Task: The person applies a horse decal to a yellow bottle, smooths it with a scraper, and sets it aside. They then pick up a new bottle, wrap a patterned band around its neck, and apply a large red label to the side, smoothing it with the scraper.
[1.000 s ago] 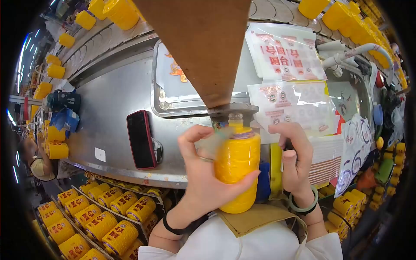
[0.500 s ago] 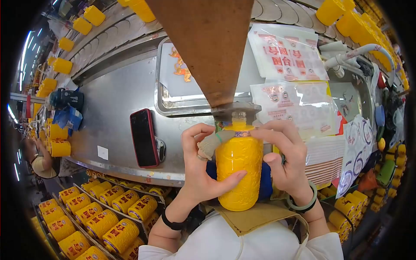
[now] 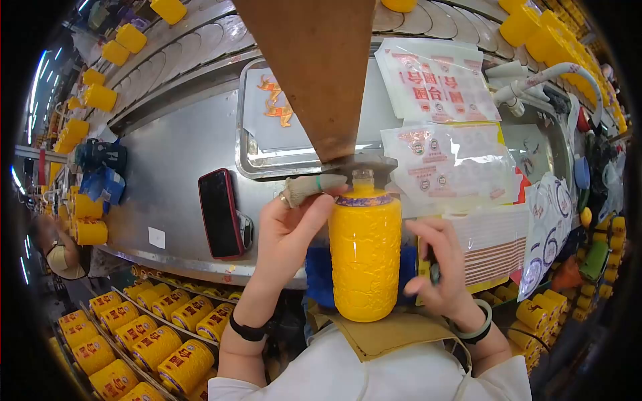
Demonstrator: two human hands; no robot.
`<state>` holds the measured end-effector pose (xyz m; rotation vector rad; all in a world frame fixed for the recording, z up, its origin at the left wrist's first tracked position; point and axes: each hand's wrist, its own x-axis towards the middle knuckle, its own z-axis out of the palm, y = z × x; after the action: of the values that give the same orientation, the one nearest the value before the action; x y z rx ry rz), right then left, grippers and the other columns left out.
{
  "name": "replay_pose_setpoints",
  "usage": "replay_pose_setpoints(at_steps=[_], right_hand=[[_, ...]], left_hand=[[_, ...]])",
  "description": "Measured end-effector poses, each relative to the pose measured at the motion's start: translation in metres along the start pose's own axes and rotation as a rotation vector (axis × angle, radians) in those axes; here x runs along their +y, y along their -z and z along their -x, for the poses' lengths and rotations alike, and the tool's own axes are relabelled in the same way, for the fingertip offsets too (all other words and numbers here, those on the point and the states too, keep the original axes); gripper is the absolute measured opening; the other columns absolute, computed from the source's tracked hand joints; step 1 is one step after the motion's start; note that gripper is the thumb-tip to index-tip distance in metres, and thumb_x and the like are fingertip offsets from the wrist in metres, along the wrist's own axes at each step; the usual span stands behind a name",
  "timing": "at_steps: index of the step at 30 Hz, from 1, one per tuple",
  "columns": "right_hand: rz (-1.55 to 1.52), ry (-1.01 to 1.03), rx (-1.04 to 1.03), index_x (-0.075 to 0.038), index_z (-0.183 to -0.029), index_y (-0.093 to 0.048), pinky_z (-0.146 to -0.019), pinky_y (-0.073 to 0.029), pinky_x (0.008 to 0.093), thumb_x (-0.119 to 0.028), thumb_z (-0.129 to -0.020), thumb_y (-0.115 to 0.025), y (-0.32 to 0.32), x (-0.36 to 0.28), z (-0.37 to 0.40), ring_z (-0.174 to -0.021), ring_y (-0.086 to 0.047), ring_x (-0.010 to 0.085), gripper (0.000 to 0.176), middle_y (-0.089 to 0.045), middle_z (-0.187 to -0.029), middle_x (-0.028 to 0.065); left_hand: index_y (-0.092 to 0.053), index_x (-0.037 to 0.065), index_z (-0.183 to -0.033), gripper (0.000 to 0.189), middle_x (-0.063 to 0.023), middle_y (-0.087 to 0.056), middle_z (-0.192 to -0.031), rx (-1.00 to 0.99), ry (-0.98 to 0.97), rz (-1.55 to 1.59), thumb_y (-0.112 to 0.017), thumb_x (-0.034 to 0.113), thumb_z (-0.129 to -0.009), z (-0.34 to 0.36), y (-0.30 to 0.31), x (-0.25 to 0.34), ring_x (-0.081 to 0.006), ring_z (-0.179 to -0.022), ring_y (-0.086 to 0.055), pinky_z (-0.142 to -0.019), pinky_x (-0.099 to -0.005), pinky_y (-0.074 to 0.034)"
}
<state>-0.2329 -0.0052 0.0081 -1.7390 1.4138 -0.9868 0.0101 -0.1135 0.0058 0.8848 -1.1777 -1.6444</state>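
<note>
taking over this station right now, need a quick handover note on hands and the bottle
Left hand: wrapped fingertip pressed at the neck of the yellow bottle; grip unclear.
Right hand: curled on a small dark item, beside the bottle's right side.
Bottle: upright, base at the apron, mouth under the metal tip of the brown chute.
Done: purple band sits on the neck.
To do: the mouth shows no cap.

I have raised the left hand (image 3: 294, 224) from the bottle's (image 3: 364, 260) belly to its shoulder; the right hand (image 3: 438, 271) has dropped from the neck to the lower side.
</note>
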Motion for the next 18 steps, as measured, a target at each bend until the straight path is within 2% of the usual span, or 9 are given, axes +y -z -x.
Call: replay_pose_setpoints(at_steps=[1,3,4,5,7,8,10,13,18], right_hand=[[0.0,0.003,-0.003,0.002,-0.141,-0.054,-0.072,-0.048,0.0305,-0.052,-0.08,-0.085,-0.003,-0.004,0.005,-0.081,-0.052,0.0199,0.088,-0.055,-0.127,0.0162],[-0.05,-0.003,-0.087,0.005,-0.149,-0.043,-0.076,-0.053,0.0344,-0.058,-0.065,-0.093,-0.009,-0.017,0.008,-0.089,-0.058,0.024,0.116,-0.051,-0.135,0.0215],[0.054,0.074,-0.105,0.009,-0.152,-0.035,-0.08,-0.057,0.0391,-0.059,-0.057,-0.096,-0.011,-0.018,0.008,-0.1,-0.064,0.03,0.132,-0.046,-0.143,0.0284],[0.054,0.077,-0.104,0.009,-0.152,-0.035,-0.08,-0.057,0.0391,-0.059,-0.057,-0.096,-0.013,-0.021,0.008,-0.1,-0.064,0.03,0.132,-0.046,-0.143,0.0284],[0.143,0.068,-0.075,0.011,-0.151,-0.036,-0.083,-0.057,0.0407,-0.047,-0.063,-0.097,-0.018,-0.026,0.008,-0.104,-0.066,0.0338,0.122,-0.042,-0.149,0.033],[0.143,0.07,-0.071,0.011,-0.151,-0.036,-0.083,-0.057,0.0407,-0.047,-0.063,-0.097,-0.022,-0.025,0.009,-0.104,-0.066,0.0338,0.122,-0.042,-0.149,0.033],[0.27,0.101,-0.049,0.011,-0.151,-0.037,-0.08,-0.057,0.0383,-0.032,-0.065,-0.096,-0.029,-0.021,0.011,-0.096,-0.066,0.0336,0.112,-0.039,-0.152,0.0351],[0.253,0.09,-0.03,0.011,-0.15,-0.039,-0.078,-0.057,0.0368,-0.023,-0.065,-0.093,-0.03,-0.024,0.011,-0.092,-0.066,0.0324,0.106,-0.04,-0.152,0.0352],[0.245,0.094,-0.031,0.01,-0.151,-0.039,-0.077,-0.056,0.0364,-0.024,-0.066,-0.094,-0.031,-0.021,0.012,-0.089,-0.065,0.0306,0.107,-0.04,-0.152,0.0348]], left_hand=[[-0.068,-0.004,-0.124,0.024,-0.0105,-0.072,-0.119,0.004,-0.002,0.0,-0.059,0.001,-0.103,-0.003,0.001,0.002,-0.0159,-0.113,-0.067,-0.101,-0.0309,-0.051],[-0.069,-0.003,-0.123,0.025,-0.0108,-0.075,-0.116,-0.046,0.108,-0.072,-0.065,0.001,-0.099,-0.013,0.002,0.008,-0.0148,-0.109,-0.068,-0.1,-0.0306,-0.053],[-0.073,-0.003,-0.116,0.023,-0.0092,-0.077,-0.108,-0.031,0.118,-0.107,-0.073,0.004,-0.094,-0.019,-0.002,0.014,-0.0133,-0.103,-0.069,-0.095,-0.0288,-0.053],[-0.073,-0.003,-0.116,0.023,-0.0092,-0.077,-0.108,-0.032,0.115,-0.108,-0.073,0.004,-0.094,-0.025,-0.002,0.018,-0.0133,-0.103,-0.069,-0.095,-0.0288,-0.053],[-0.077,-0.003,-0.106,0.02,-0.008,-0.078,-0.1,-0.087,0.221,-0.217,-0.079,0.005,-0.088,-0.034,0.0,0.023,-0.0118,-0.095,-0.07,-0.088,-0.0271,-0.054],[-0.077,-0.003,-0.106,0.02,-0.008,-0.078,-0.1,-0.089,0.218,-0.22,-0.079,0.005,-0.088,-0.037,0.0,0.023,-0.0118,-0.095,-0.07,-0.088,-0.0271,-0.054],[-0.079,0.0,-0.1,0.018,-0.0064,-0.079,-0.095,-0.094,0.293,-0.135,-0.084,0.006,-0.083,-0.041,0.0,0.022,-0.0099,-0.089,-0.069,-0.082,-0.0267,-0.053],[-0.079,0.001,-0.099,0.018,-0.0057,-0.079,-0.094,-0.073,0.294,-0.156,-0.084,0.005,-0.082,-0.042,0.0,0.02,-0.0091,-0.085,-0.068,-0.081,-0.0275,-0.053],[-0.08,0.002,-0.098,0.018,-0.0048,-0.078,-0.092,-0.079,0.263,-0.245,-0.085,0.007,-0.082,-0.041,0.0,0.022,-0.009,-0.086,-0.068,-0.081,-0.0274,-0.053]])
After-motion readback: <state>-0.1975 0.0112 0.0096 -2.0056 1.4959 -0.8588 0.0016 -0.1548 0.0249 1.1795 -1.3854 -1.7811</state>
